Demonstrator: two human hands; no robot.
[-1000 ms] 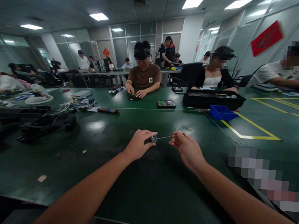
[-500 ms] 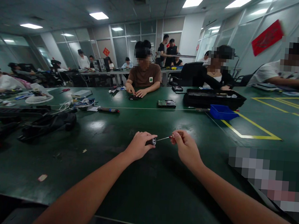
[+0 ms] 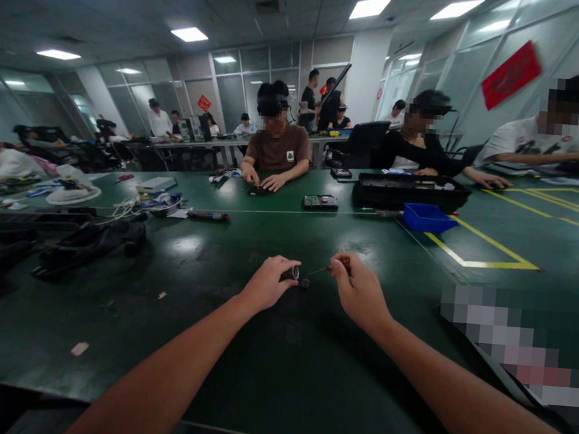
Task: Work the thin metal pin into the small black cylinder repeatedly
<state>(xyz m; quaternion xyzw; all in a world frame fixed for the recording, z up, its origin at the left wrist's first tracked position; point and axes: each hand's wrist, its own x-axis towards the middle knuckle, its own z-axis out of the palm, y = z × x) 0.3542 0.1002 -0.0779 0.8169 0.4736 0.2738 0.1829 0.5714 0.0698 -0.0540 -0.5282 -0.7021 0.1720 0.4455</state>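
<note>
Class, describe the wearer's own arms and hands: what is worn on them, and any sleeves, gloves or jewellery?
Both forearms are bare as far as the frame shows: no sleeves in view. The left hand and right hand wear no gloves; no watch, ring or wristband is visible.

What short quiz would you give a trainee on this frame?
1. True or false: the left hand holds a small cylinder.
2. The right hand pinches: A) a thin tool; B) a hammer; C) a cup.
3. Fill in: the tray beside the yellow tape line is ____ in colour.
Key: 1 true; 2 A; 3 blue.
</note>
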